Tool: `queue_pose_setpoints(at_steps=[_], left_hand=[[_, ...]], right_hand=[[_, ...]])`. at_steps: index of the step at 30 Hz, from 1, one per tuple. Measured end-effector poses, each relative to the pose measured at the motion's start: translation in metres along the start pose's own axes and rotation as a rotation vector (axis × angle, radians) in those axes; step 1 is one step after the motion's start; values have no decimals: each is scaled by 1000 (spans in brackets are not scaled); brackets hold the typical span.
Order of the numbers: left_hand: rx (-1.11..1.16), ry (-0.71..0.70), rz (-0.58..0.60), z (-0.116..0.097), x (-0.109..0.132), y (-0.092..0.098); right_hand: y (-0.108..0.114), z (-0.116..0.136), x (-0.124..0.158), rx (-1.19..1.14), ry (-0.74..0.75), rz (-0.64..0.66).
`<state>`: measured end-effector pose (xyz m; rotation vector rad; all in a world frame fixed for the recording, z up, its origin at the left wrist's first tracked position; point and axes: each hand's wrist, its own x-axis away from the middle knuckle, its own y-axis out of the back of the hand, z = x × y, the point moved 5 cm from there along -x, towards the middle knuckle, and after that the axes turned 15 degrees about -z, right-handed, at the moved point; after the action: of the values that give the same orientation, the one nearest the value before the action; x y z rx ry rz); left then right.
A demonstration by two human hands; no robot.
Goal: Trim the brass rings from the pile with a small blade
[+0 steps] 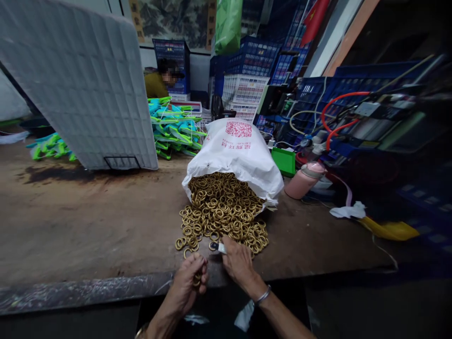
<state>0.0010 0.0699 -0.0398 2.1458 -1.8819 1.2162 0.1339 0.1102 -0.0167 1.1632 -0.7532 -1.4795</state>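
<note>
A white woven sack (229, 146) lies on its side with its mouth toward me. Gold-coloured rings (226, 207) spill out of it in a heap on the table. My left hand (189, 282), at the table's front edge, is closed, with at least one gold ring (197, 279) showing between its fingers. Beside it, my right hand (238, 261) rests against the near side of the heap. It grips a small white tool with a dark tip (219, 247), its exact kind unclear. The tip points left, close to a single loose ring.
A padded white panel (120, 94) stands upright at left, near green and blue plastic pieces (173, 127). Behind them a person (158, 82) bends forward. On the right are a pink bottle (305, 180), a green tray (283, 161) and a machine with red hoses (363, 117).
</note>
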Motion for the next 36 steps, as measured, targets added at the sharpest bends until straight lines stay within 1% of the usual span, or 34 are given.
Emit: queue_pose_setpoints(at_steps=[2,4,6,8,10,11,13,15,17,20,24,29,31,33,35,36], left_hand=[[-107,-97,-71,-2,-3,1],[-213,-189,-149,-5,-5,1],[-265,-287,-190,-10,-4,-2],[-280,-422,-201,-17,-1,-5],[-308,-569,-194,-24,4,-7],[-336,-629,-172,-26,6,-8],[-403,-710,-93,-28,9,-11],[-458,-762,-8,-28,9,-13],[-497,-793,46,-27,9,-14],[-552,-798,80,-26,9,-15],[-607,-783,95,-22,11,-17],[-609,-801,131,-15,14,-17],[-620,-803,127,-14,15,-17],[-631,-796,114,-14,16,-18],[-615,-757,90,-15,16,-19],[-588,-714,73,-15,15,-19]], right_hand=[[4,-4,-5,-116,-81,-18],[6,-7,-8,-333,-190,3],[5,-7,-8,-622,-319,73],[3,-3,-4,-901,-469,200],[2,3,3,-1107,-612,333],[2,5,7,-1182,-668,388],[2,8,12,-1293,-763,456],[2,9,16,-1372,-850,502],[-1,10,20,-1425,-924,546],[-4,12,24,-1457,-977,596],[-6,14,27,-1476,-1002,593],[-8,16,29,-1497,-1009,610],[-6,17,29,-1480,-995,612],[-4,19,28,-1420,-941,597],[0,19,25,-1322,-858,532],[2,19,23,-1271,-816,491]])
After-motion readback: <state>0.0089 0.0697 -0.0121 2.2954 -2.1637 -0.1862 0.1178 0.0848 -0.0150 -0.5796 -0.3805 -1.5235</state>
